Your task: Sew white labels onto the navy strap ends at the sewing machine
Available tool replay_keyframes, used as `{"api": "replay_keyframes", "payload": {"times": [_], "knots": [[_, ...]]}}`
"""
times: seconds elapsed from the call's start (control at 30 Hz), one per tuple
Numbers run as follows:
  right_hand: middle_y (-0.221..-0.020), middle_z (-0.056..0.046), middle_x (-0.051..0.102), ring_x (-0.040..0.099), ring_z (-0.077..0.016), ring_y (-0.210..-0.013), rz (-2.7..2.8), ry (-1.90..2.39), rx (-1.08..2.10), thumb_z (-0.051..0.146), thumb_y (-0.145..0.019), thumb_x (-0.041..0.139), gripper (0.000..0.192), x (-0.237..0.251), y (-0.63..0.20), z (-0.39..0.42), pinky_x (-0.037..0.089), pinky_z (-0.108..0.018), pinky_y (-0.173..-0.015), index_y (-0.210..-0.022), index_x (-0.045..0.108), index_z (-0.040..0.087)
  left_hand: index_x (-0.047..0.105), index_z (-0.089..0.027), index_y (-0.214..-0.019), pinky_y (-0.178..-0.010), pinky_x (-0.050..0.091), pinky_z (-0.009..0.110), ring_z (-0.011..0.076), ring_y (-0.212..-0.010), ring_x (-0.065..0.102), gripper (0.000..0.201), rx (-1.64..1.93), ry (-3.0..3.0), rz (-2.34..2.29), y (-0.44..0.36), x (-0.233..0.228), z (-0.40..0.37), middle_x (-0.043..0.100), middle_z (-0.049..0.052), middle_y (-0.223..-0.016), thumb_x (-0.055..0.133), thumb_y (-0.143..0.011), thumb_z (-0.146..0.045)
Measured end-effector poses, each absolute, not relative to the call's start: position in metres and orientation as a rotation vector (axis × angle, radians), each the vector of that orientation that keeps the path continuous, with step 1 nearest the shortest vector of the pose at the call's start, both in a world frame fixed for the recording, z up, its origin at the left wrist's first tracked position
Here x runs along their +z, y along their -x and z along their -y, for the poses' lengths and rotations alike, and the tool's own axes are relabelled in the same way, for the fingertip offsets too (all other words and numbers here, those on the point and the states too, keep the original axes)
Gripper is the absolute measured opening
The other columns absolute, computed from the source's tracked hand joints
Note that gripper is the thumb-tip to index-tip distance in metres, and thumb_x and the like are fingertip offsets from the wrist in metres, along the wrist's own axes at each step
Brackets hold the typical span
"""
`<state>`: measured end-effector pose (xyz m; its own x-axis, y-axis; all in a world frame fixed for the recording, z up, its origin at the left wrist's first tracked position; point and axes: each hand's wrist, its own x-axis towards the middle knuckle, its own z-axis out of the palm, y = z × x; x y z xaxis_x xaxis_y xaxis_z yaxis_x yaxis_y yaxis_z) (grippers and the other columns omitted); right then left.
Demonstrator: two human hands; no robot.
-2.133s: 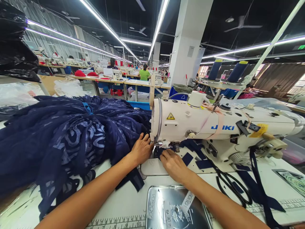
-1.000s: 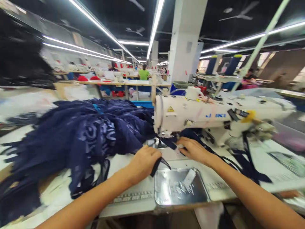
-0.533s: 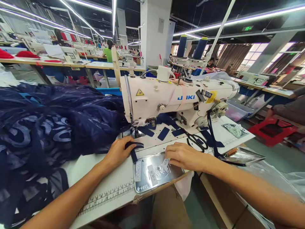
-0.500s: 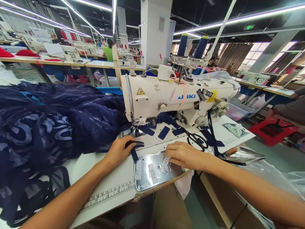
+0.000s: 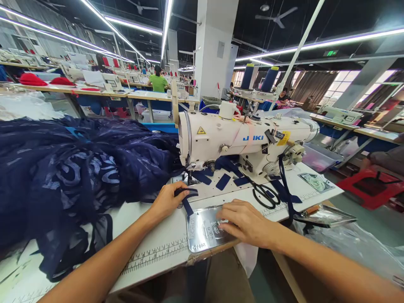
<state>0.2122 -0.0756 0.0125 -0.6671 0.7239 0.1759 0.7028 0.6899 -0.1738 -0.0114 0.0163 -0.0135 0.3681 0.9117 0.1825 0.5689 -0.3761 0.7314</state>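
My left hand (image 5: 168, 200) pinches a narrow navy fabric strip (image 5: 188, 206) just in front of the presser foot (image 5: 190, 179) of a white sewing machine (image 5: 214, 136). The strip's ends stick out past my fingertips. Over a shiny metal plate (image 5: 202, 242) at the table's front edge hovers my right hand (image 5: 243, 221); its fingers are bent and parted from the thumb, and I see nothing between them. A pale printed label (image 5: 192, 227) lies on the plate's left part. Cut navy fabric pieces (image 5: 223, 182) are scattered behind the hands.
A big heap of sheer navy garments (image 5: 85, 164) covers the table's left side. Black-handled scissors (image 5: 267, 195) lie right of the machine's front. A metal tray (image 5: 328, 216) juts out at the right edge. A red stool (image 5: 374, 185) stands beyond; other people work farther back.
The view has shifted, so the scene sits farther right. My right hand held a white label over the plate; that label no longer shows in its fingers. My left hand keeps pinching the strip.
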Motion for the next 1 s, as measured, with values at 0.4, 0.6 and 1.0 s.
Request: {"api": "replay_keyframes", "payload": {"times": [0.4,0.6,1.0], "knots": [[-0.052,0.006,0.045,0.039,-0.0075,-0.048,1.763,1.333,1.182,0.028,-0.065,0.061,0.014,-0.012,-0.142,0.025,0.03,-0.021,-0.047,-0.066,0.057,0.015,0.058,-0.016,-0.068,-0.06,0.041,0.023,0.0128,-0.061,0.051,0.02,1.044,-2.012,-1.123,0.015,-0.015,-0.016,0.056,-0.002,-0.063,0.051,-0.07,-0.035],[-0.046,0.006,0.043,0.036,-0.0069,-0.044,1.549,1.163,1.125,0.027,-0.067,0.057,0.017,0.011,-0.162,0.03,0.029,-0.022,-0.046,-0.055,0.052,0.016,0.058,-0.016,-0.065,-0.056,0.041,0.023,0.0124,-0.059,0.051,0.02,0.958,-2.0,-1.088,0.018,-0.014,-0.017,0.057,-0.001,-0.061,0.051,-0.068,-0.034],[-0.049,0.0,0.055,0.052,-0.0132,-0.046,1.914,1.325,0.948,0.054,-0.083,0.038,0.042,0.0,-0.318,0.167,0.04,-0.026,-0.048,-0.072,0.063,0.021,0.064,-0.025,-0.063,-0.07,0.046,0.03,0.0208,-0.067,0.06,0.03,0.938,-2.019,-1.228,0.017,-0.005,-0.033,0.067,-0.005,-0.065,0.06,-0.054,-0.053]]}}
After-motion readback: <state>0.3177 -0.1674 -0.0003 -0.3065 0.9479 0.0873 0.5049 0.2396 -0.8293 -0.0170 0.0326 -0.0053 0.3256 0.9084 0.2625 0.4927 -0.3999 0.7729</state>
